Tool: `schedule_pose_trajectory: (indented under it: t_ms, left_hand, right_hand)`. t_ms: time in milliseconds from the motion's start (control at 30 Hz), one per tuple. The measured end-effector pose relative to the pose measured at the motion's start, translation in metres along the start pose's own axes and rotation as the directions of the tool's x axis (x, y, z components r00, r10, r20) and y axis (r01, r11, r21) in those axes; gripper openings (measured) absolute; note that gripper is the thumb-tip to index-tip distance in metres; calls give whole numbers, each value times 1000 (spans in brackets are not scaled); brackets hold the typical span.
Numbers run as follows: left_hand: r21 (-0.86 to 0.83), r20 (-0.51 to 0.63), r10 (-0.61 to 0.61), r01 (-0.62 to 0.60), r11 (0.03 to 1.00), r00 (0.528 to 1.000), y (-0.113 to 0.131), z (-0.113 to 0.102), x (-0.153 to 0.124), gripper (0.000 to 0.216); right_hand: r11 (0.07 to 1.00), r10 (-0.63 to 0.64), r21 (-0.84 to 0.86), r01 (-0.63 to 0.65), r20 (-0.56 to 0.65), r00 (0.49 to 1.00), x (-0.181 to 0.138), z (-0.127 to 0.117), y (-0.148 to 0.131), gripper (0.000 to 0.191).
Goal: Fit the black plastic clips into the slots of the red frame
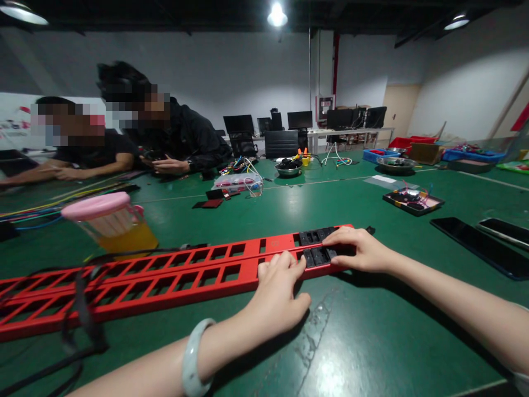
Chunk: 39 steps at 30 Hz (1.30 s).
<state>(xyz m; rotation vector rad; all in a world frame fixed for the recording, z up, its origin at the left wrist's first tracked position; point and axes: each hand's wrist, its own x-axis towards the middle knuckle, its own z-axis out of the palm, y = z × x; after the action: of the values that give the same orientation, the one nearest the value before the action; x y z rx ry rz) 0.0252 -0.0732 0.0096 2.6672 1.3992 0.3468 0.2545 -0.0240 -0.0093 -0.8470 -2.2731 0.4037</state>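
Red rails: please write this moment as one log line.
left hand: on red rails; right hand: at black inserts; pink-lidded jug: beyond rails

The red rails [250,271] run off the left edge, the right hand [366,249] partly hides the black blocks [316,256], and a mark [275,243] on the far rail [252,247] is too small to read.

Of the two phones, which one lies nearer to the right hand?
The dark-edged phone, closer to the right hand; the pale-edged phone lies farther right.
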Motion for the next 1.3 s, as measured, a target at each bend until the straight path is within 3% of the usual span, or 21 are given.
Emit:
schedule_pose_trajectory:
  t_ms: [300,467,500,567,633,667,767,867,933,1100,1200,1300]
  left_hand:
    - [44,135,39,-45,998,990,-7,-18,4,40]
    - [9,200,160,-165,986,967,-17,-25,10,38]
    - [-8,163,189,-190,982,968,-21,-26,13,35]
    - [54,-43,212,-209,976,976,-30,-28,19,30]
    - [252,-207,293,-238,938,933,-37,-34,26,28]
    - [358,-219,378,-286,889,900,-39,-38,31,29]
    - [499,15,592,-519,694,806,-38,-53,47,46]
    - [475,160,624,-614,630,765,-25,-61,65,34]
    - [418,245,658,-690,591,712,-14,-61,75,28]
    - [390,306,736,-785,482,604,3,-51,87,26]
    - [398,341,757,-815,421,557,7,-49,90,22]
    - [385,400,737,-829,405,546,8,-47,93,19]
  right_hand:
    - [999,14,38,-14,-10,1000,3,2,-1,34]
    - [997,24,78,-23,-4,1000,2,1,0,34]
    - [996,21,89,-21,5,1000,2,1,0,34]
    - [994,18,108,-20,15,1000,3,0,0,34]
    - [992,23,120,-24,7,1000,3,-1,0,33]
    - [992,25,124,-25,3,1000,3,-1,0,34]
    - [991,22,132,-24,16,1000,4,-3,-2,35]
    - [985,73,153,-76,22,997,3,-4,-1,35]
    - [959,144,242,-145,23,989,3,-5,3,38]
    - [724,263,656,-213,23,964,2,-4,17,51]
    - [615,341,761,-208,-19,940,2,-5,23,52]
    - [514,382,839,-181,-35,923,2,-7,28,49]
